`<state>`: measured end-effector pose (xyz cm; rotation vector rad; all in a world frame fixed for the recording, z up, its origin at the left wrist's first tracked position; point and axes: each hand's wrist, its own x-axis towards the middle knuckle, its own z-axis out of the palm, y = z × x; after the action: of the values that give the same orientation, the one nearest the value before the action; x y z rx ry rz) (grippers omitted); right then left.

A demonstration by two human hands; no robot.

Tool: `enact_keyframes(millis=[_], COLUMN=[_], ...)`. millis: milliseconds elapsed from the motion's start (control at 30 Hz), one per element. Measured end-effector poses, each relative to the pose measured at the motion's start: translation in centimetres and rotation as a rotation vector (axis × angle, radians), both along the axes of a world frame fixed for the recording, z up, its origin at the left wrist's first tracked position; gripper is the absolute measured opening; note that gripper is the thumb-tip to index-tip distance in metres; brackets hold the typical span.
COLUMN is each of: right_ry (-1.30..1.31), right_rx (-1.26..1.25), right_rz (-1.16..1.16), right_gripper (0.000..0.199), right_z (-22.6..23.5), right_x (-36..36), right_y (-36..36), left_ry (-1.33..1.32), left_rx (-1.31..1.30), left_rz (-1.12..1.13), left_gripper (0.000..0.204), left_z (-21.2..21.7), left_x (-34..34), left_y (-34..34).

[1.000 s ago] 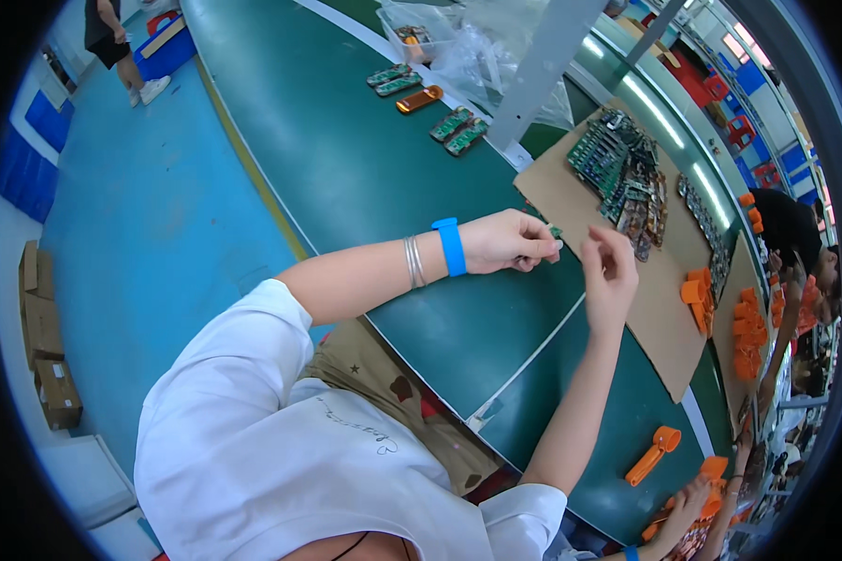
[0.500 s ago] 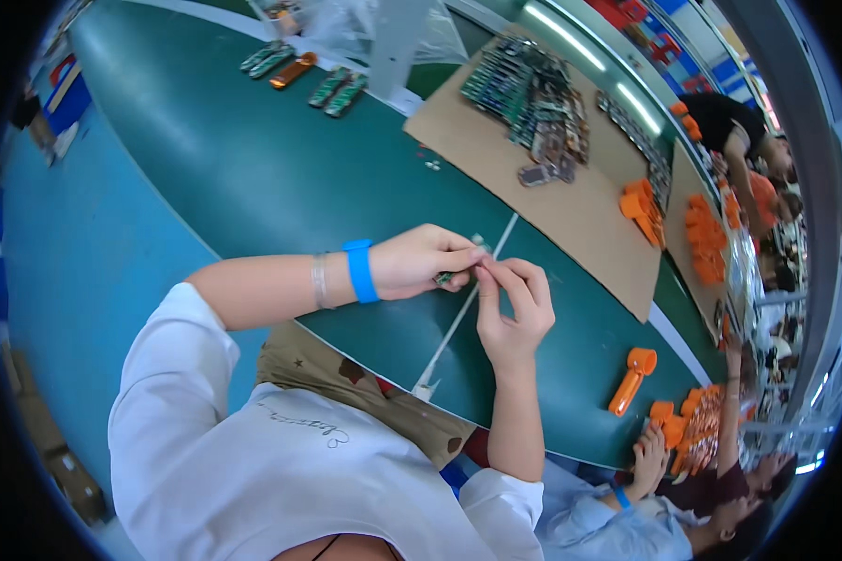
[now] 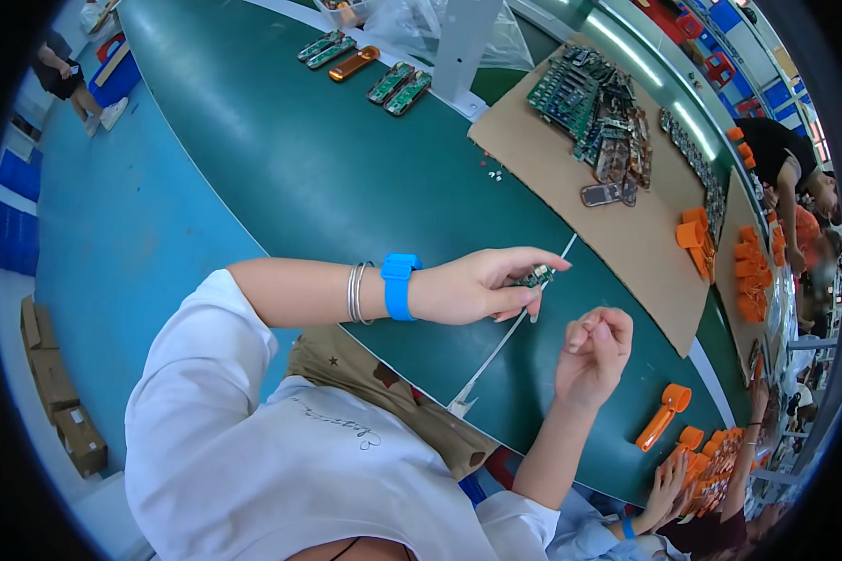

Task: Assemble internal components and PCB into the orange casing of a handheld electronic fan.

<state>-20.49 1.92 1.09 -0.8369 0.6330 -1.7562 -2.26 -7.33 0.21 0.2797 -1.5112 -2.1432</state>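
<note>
My left hand [image 3: 468, 285] is closed around a small green circuit board [image 3: 538, 275] above the green tabletop, and part of the board shows between thumb and fingers. A blue wristband [image 3: 399, 288] and thin metal bangles circle that wrist. Apart from it, to the right and a little nearer, my right hand [image 3: 593, 353] is raised with fingers curled in and thumb pressed against them. Whatever that hand may hold is hidden. A whitish strip [image 3: 496, 360] runs across the table beneath both hands.
Beyond my hands, a cardboard sheet [image 3: 660, 280] bears a heap of circuit boards [image 3: 571, 98] and orange handled parts [image 3: 694, 241]. More boards [image 3: 408, 92] lie at the far left. One orange piece [image 3: 664, 418] sits at right, near a co-worker's hands [image 3: 664, 496].
My hands have come apart: the right has drawn back toward me and right, while the left keeps the circuit board. The head view has shifted, so the scene sits differently.
</note>
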Motion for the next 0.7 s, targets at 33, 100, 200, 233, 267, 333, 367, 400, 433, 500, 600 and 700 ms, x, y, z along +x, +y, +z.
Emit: enact_keyframes(millis=[33,100,200,233,267,333,367,400,433,500,600,700], right_ry=[0.005,0.010,0.008,-0.001,-0.010,-0.003,0.002,0.000,0.034,0.069,0.170,0.194], right_rx=[0.001,0.004,0.017,0.035,0.053,0.050,0.044,0.046,0.037,0.030,-0.005,-0.024], right_rz=[0.006,0.016,0.037,0.029,0.022,0.026,0.027,0.034,0.021,0.008,-0.033,-0.045], right_gripper=[0.016,0.016,0.016,0.016,0.016,0.015,0.014,0.014,0.013,0.012,0.012,0.013], right_z=[-0.1,-0.3,-0.5,-0.5,-0.5,-0.4,-0.4,-0.5,-0.5,-0.4,-0.1,0.0], right_x=[0.0,0.0,0.1,0.2,0.2,0.3,0.4,0.4,0.5,0.7,0.9,0.9], right_y=[0.0,0.1,0.2,0.4,0.5,0.5,0.4,0.4,0.4,0.5,0.4,0.3], left_ry=[0.006,0.019,0.052,0.054,0.056,0.072,0.085,0.083,0.080,0.077,0.082,0.100], left_rx=[0.007,0.052,0.123,0.147,0.169,0.170,0.168,0.169,0.171,0.174,0.178,0.208], left_rz=[-0.033,-0.047,-0.084,-0.090,-0.097,-0.097,-0.098,-0.092,-0.096,-0.099,-0.109,-0.126], left_gripper=[0.050,0.047,0.045,0.043,0.042,0.041,0.040,0.040,0.039,0.039,0.038,0.038], left_z=[-0.1,0.3,0.6,0.6,0.6,0.5,0.4,0.5,0.5,0.6,0.7,1.0], left_x=[0.0,0.2,0.3,0.4,0.5,0.5,0.5,0.5,0.6,0.7,0.8,0.9], left_y=[0.0,0.2,0.1,0.1,0.1,0.0,0.0,0.1,0.2,0.2,0.2,0.2])
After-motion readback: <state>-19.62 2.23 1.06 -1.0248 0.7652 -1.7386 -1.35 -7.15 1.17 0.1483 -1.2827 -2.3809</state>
